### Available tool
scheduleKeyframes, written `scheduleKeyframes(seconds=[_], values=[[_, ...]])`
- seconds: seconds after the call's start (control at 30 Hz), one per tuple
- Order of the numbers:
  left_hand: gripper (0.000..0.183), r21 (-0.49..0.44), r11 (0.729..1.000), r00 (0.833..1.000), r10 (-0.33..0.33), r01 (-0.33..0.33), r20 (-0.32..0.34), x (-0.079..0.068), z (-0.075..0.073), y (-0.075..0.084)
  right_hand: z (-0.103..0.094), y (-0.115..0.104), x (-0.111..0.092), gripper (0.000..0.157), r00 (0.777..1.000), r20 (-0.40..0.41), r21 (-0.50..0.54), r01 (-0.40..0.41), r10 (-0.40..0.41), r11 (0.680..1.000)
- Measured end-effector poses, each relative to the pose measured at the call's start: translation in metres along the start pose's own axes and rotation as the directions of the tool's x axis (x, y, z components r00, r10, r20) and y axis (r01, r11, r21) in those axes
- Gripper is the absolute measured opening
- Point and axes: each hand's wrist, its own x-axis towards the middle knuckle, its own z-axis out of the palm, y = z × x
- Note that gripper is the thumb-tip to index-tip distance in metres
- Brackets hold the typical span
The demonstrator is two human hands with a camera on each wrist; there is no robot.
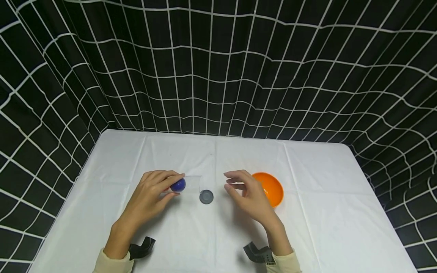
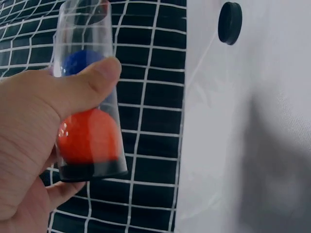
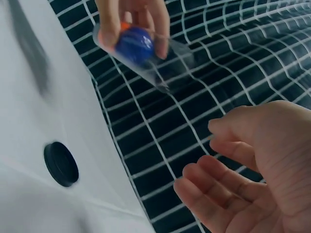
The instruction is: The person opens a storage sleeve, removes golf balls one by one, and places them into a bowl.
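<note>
My left hand [image 1: 150, 193] grips a clear plastic tube [image 1: 194, 181] lying nearly level over the white table, its open end pointing right. Inside it, a blue ball [image 1: 178, 185] sits nearer the mouth. An orange-red ball [image 2: 90, 138] rests behind that, against the tube's dark base [image 2: 95, 170], as the left wrist view shows. Below the tube's mouth, a dark round cap [image 1: 206, 196] lies on the cloth. My right hand [image 1: 250, 197] hovers to the right of the cap with nothing in it, fingers loosely bent and thumb apart, overlapping the orange bowl's left side.
An orange bowl [image 1: 277, 189] stands just beyond the right hand; part of its inside is hidden. White cloth [image 1: 191, 242] covers the table. Black curtains with a white grid [image 1: 218, 68] hang behind the table and along both sides.
</note>
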Motion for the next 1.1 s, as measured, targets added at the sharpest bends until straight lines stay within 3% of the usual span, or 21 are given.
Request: scheduleKeyframes(seconds=[0.27, 0.5, 0.83, 1.1], values=[[0.056, 0.024, 0.999, 0.998, 0.031, -0.030, -0.057, -0.003, 0.004, 0.005, 0.022, 0.000, 0.001, 0.028, 0.999, 0.029, 0.138, -0.026, 0.022, 0.990], [0.057, 0.053, 0.998, 0.998, 0.043, -0.040, -0.052, 0.002, -0.001, 0.006, 0.030, -0.006, 0.003, 0.028, 0.998, -0.019, 0.179, -0.059, 0.064, 0.982], [0.057, 0.134, 0.987, 0.991, 0.097, -0.084, -0.094, 0.009, -0.005, 0.009, 0.044, -0.010, 0.004, 0.039, 0.996, 0.042, 0.244, -0.083, 0.075, 0.966], [0.055, 0.107, 0.991, 0.990, 0.088, -0.076, -0.114, 0.005, -0.001, 0.017, 0.042, -0.009, -0.002, 0.043, 0.992, 0.068, 0.270, -0.121, 0.107, 0.955]])
